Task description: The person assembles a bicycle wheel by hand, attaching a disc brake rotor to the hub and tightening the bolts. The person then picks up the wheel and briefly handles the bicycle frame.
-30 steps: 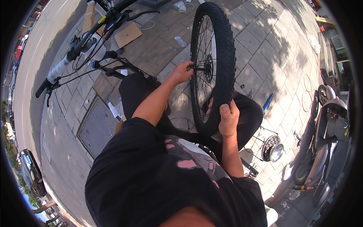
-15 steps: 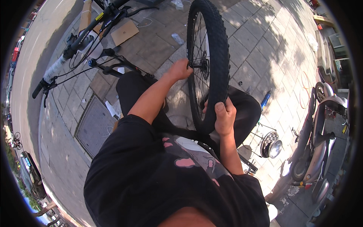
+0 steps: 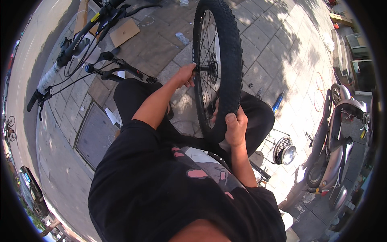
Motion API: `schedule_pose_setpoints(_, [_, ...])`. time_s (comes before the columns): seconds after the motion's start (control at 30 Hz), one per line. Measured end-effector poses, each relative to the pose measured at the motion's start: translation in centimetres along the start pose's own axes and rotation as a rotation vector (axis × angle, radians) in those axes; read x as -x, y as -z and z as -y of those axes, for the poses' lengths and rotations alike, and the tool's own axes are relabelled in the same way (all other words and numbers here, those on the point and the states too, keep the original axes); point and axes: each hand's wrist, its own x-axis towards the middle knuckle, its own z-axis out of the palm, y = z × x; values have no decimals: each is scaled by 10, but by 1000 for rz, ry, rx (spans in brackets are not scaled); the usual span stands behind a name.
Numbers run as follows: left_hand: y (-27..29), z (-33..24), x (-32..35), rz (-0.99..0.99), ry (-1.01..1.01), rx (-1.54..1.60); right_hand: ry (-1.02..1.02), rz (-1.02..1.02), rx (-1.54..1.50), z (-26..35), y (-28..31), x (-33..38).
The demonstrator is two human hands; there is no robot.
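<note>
A bicycle wheel (image 3: 229,52) with a knobbly black tyre stands upright between my legs. My right hand (image 3: 236,125) grips the tyre low down, thumb on the outside and fingers reaching round toward the spokes. My left hand (image 3: 186,75) is closed at the left end of the hub (image 3: 204,68), its fingertips pinching the axle end. A brake disc (image 3: 215,71) sits on the hub's other side. Left of the wheel is the bicycle's front fork (image 3: 121,72), with no wheel in it, below a handlebar (image 3: 74,46) partly wrapped in white.
Flattened cardboard (image 3: 124,33) and a clear plastic wrapper (image 3: 182,38) lie on the paving. A blue tool (image 3: 278,101) is beside my right knee, near a round silver lamp-like part (image 3: 288,155). A scooter (image 3: 336,141) stands at the far right. A metal cover (image 3: 98,135) is set in the ground.
The whole view has shifted slightly, with the wheel and fork a little further left. My left hand remains at the hub, its lower fingers slightly loosened; my right hand still grips the tyre.
</note>
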Motion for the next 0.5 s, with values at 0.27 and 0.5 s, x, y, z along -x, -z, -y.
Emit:
schedule_pose_setpoints(0.27, [-32,14,-16,-90,37,495,-30,-21,-111,0,6,-7])
schedule_pose_setpoints(0.5, [-38,26,-25,-208,17,630,-42,-19,-102,-2,4,-6])
